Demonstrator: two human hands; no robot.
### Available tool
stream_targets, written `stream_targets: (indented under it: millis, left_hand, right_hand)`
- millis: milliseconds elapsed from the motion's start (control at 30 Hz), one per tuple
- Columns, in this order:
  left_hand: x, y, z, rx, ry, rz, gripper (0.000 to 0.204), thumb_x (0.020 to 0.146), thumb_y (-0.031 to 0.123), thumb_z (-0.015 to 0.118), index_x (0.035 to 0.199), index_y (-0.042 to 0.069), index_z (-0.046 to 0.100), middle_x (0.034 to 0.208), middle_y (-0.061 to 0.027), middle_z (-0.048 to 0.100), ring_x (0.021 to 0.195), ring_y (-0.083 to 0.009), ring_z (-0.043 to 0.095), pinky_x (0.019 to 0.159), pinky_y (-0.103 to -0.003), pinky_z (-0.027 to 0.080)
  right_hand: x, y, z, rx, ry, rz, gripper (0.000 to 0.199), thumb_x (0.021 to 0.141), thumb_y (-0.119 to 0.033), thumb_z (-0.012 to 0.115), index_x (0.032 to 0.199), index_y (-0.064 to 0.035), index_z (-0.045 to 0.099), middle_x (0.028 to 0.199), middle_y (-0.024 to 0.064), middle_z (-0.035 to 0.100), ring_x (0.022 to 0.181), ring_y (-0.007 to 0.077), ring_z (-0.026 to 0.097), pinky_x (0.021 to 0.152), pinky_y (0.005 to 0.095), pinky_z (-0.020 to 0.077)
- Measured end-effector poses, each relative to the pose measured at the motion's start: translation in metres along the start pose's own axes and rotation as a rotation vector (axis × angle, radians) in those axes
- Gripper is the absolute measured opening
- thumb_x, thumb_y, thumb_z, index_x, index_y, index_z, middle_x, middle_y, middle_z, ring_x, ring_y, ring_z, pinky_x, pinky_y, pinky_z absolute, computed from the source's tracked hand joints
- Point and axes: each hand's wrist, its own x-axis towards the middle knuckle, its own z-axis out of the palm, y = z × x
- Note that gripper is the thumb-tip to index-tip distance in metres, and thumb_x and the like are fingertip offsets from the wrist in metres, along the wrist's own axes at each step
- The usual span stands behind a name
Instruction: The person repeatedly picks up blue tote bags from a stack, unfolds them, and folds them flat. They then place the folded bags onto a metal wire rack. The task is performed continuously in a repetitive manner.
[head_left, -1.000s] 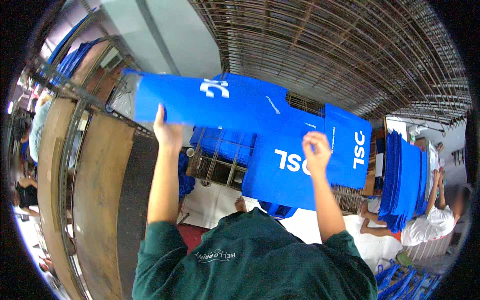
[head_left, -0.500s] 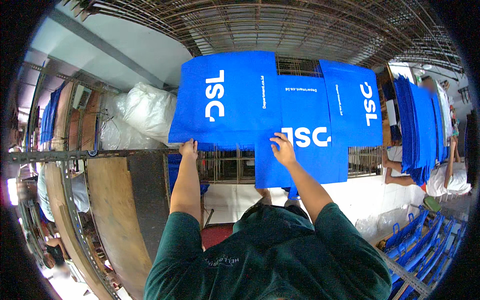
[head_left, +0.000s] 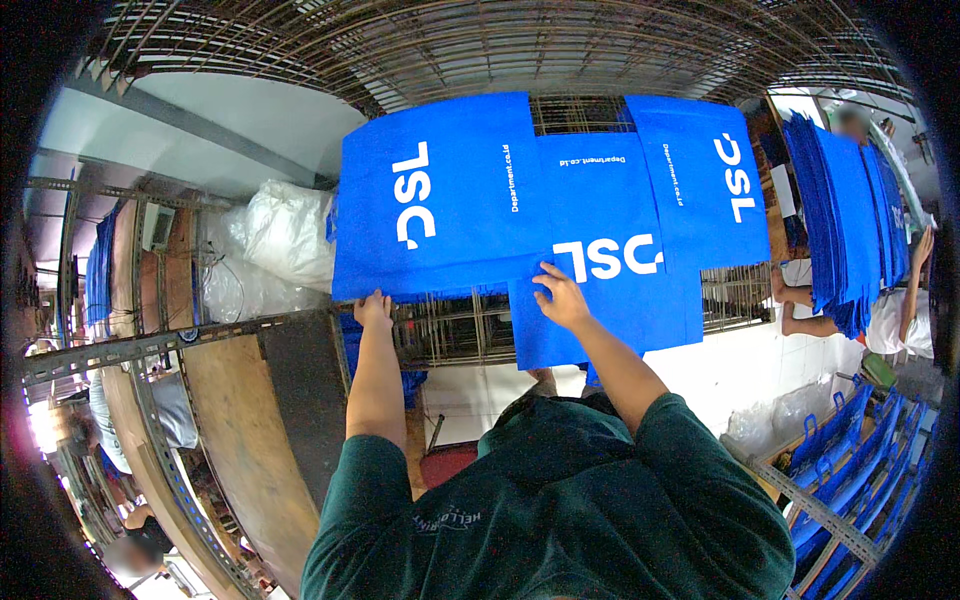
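Three blue fabric panels with white print lie side by side on a wire rack. The left panel (head_left: 460,210) overlaps the middle panel (head_left: 610,310); the right panel (head_left: 700,190) lies beyond that. At the left panel's near left corner, my left hand (head_left: 374,308) has its fingers closed on the edge, fingertips partly hidden. My right hand (head_left: 565,300) is over the near right corner of the same panel, where it meets the middle one. Its thumb and forefinger are spread apart, with nothing between them.
Wire racks (head_left: 580,50) hang stacked above the far side. White plastic sacks (head_left: 285,235) sit at the left, behind a metal rail (head_left: 230,335). Stacked blue sheets (head_left: 835,220) stand at the right near another person. Blue bags with handles (head_left: 830,440) are lower right.
The left panel has shifted slightly left against the middle one, showing more of its white print. Both hands keep to its near edge. The whole view has moved a little.
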Motion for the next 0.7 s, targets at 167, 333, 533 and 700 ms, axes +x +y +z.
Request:
stream_targets:
  millis: [167,333,533,700]
  left_hand:
    - [-0.001,0.001,-0.004,0.012,-0.008,0.03,0.045,0.081,-0.002,0.057,0.124,0.007,0.044,0.1,-0.0112,0.057,0.079,-0.0186,0.059,0.065,-0.024,0.056]
    - [0.01,-0.004,-0.006,-0.016,-0.016,0.027,0.039,0.077,-0.002,0.061,0.113,0.006,0.05,0.097,-0.0097,0.057,0.078,-0.0172,0.059,0.06,-0.023,0.055]
    - [0.016,-0.005,-0.015,0.085,0.056,0.027,0.047,0.076,0.003,0.064,0.118,0.005,0.045,0.105,-0.0129,0.054,0.081,-0.0214,0.059,0.063,-0.027,0.054]
    - [-0.048,0.011,0.012,0.569,0.357,0.505,0.055,0.077,0.011,0.065,0.125,0.006,0.038,0.113,-0.0125,0.047,0.092,-0.0223,0.053,0.078,-0.033,0.048]
  right_hand:
    - [-0.001,0.001,0.006,-0.021,-0.017,-0.01,0.028,0.072,-0.014,0.065,0.099,-0.0086,0.063,0.126,0.0145,0.048,0.11,0.0324,0.05,0.093,0.0384,0.042]
    - [0.0,0.0,0.006,-0.09,-0.008,-0.044,0.028,0.071,-0.016,0.065,0.099,-0.0097,0.063,0.126,0.0141,0.048,0.115,0.0333,0.045,0.097,0.0398,0.0378]
    - [-0.002,-0.007,0.001,-0.129,0.001,-0.107,0.031,0.068,-0.016,0.066,0.098,-0.0097,0.063,0.125,0.0162,0.046,0.114,0.0353,0.043,0.096,0.0419,0.0379]
    - [-0.026,-0.024,-0.038,-0.164,0.124,-0.033,0.034,0.069,-0.021,0.067,0.102,-0.0137,0.062,0.124,0.0141,0.045,0.113,0.0338,0.042,0.092,0.0412,0.0403]
